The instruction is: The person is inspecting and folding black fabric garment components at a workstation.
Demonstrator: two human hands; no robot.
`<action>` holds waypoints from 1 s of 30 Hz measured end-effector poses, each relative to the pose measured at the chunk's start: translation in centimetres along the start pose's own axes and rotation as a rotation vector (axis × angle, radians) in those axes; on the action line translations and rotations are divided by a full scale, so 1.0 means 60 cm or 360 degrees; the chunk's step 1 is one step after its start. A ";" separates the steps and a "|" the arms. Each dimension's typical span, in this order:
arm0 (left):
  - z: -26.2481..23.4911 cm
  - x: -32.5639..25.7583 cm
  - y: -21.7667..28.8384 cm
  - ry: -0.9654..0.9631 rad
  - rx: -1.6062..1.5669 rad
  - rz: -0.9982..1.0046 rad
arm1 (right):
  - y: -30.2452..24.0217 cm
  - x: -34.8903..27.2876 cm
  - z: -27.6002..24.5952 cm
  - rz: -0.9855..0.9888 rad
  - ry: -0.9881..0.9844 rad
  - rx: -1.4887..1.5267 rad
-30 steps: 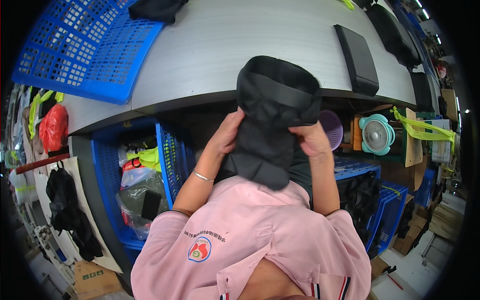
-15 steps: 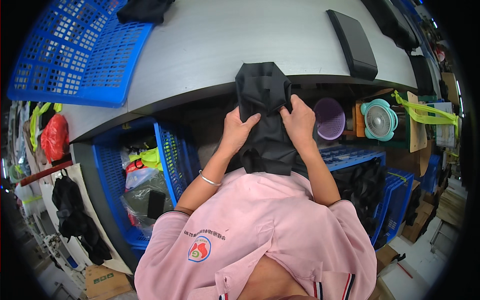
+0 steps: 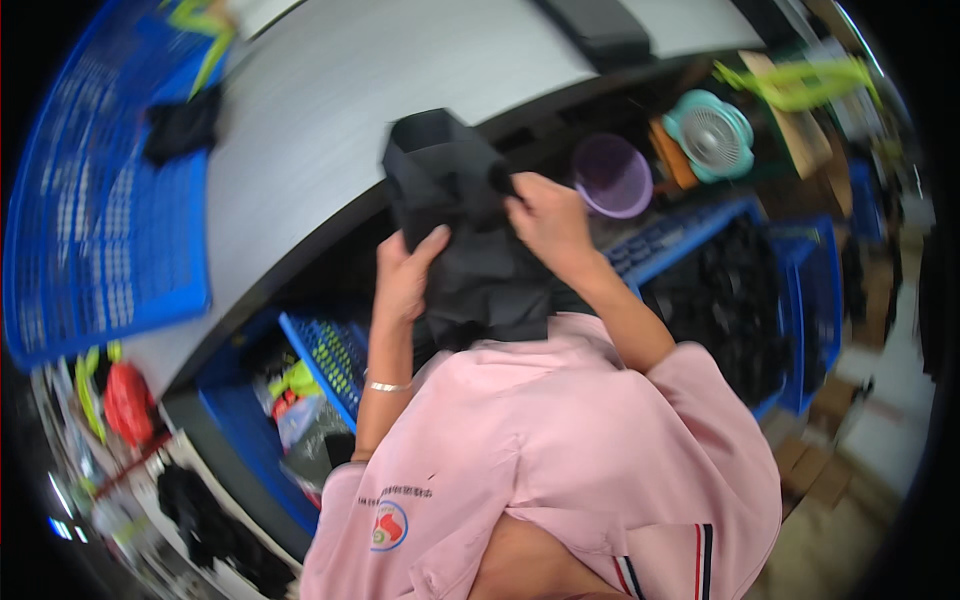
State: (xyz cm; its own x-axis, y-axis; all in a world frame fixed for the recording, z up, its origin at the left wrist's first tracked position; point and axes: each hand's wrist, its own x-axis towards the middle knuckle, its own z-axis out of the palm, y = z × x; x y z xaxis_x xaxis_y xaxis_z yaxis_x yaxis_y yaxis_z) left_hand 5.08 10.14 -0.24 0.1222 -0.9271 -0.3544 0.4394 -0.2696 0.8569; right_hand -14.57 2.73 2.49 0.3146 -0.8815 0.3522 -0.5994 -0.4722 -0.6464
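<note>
A piece of black fabric (image 3: 465, 235), folded and slightly blurred, stretches from my lap up to the front edge of the grey table. My left hand (image 3: 402, 280) grips its left side, thumb on top and the other fingers hidden behind it. On the opposite side, my right hand (image 3: 550, 222) pinches the cloth's right edge. The far end of the fabric overlaps the table edge. Whether it is a finished garment or a bag part, I cannot tell.
The grey table (image 3: 300, 140) spans the far side. A blue crate (image 3: 110, 230) stands on its left, with a black cloth piece (image 3: 183, 127). Below the edge are a purple basket (image 3: 612, 177), a teal fan (image 3: 712, 135) and a blue crate (image 3: 808, 300) beside black pieces (image 3: 715, 290).
The whole view has turned, so the table and crates appear tilted. My hands still hold the black fabric, which now lies farther left in the picture; my right hand sits higher than my left.
</note>
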 end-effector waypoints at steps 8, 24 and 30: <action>0.036 0.018 -0.046 -0.0077 0.0329 0.0247 | 0.052 -0.054 -0.057 0.0407 -0.0099 0.0862; 0.244 -0.039 -0.097 -0.0662 0.0327 0.0105 | 0.234 -0.352 -0.168 0.1466 0.1272 0.1202; 0.167 -0.013 -0.099 -0.0399 0.0476 0.0072 | 0.396 -0.533 -0.402 0.1457 0.2596 0.1146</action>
State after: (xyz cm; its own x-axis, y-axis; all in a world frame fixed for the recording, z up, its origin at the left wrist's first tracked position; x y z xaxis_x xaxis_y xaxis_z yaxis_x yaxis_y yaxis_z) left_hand -6.51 9.83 -1.29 -0.1019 -0.9646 -0.2432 0.1550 -0.2569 0.9539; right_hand -56.63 19.86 -7.79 -0.9439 -0.1790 -0.2775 0.3167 -0.2530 -0.9141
